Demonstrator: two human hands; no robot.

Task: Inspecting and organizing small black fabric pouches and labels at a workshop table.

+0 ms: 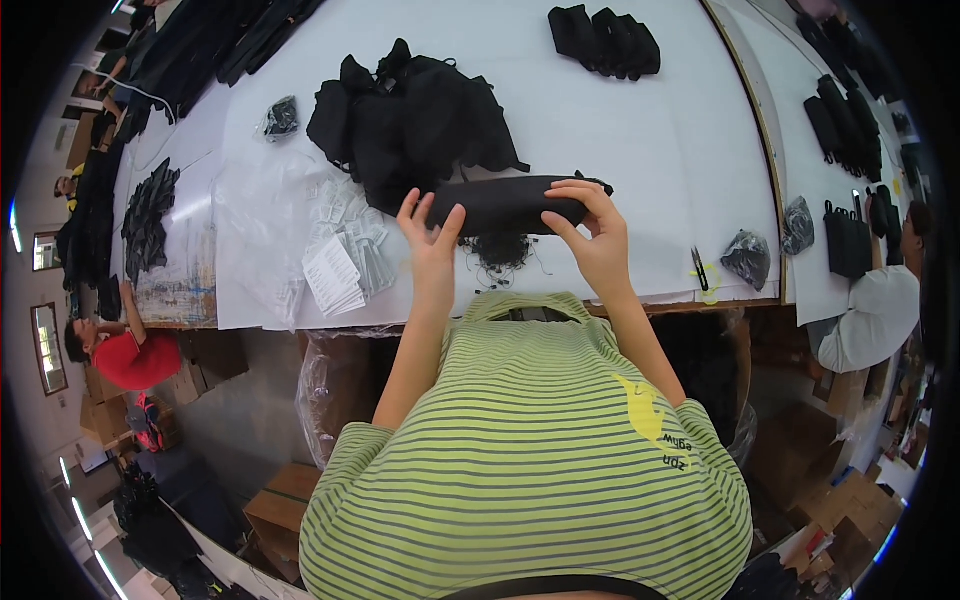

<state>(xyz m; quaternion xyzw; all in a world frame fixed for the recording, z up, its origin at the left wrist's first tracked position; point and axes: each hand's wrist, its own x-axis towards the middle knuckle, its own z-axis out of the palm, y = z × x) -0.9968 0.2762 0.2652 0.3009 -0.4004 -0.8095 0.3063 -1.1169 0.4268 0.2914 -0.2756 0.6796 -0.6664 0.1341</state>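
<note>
A long black fabric piece (505,204), shaped like a roll or slim pouch, is held level between my hands at the near side of the white table. My left hand (432,232) closes on its left end, thumb and fingers apart around the cloth. Its right end is gripped by my right hand (597,238), fingers over the top and thumb at the lower edge. Just beyond lies a heap of black fabric pieces (410,120). Below the roll, a tangle of thin black strings (498,255) rests on the table, partly covered by it.
White printed tags (340,270) lie left, beside clear plastic film (255,230). Black thread snips (699,268) and a bagged black bundle (747,258) are at right. Stacked black pieces (605,43) sit at the far side. Co-workers in red (140,355) and white (870,320) flank the table.
</note>
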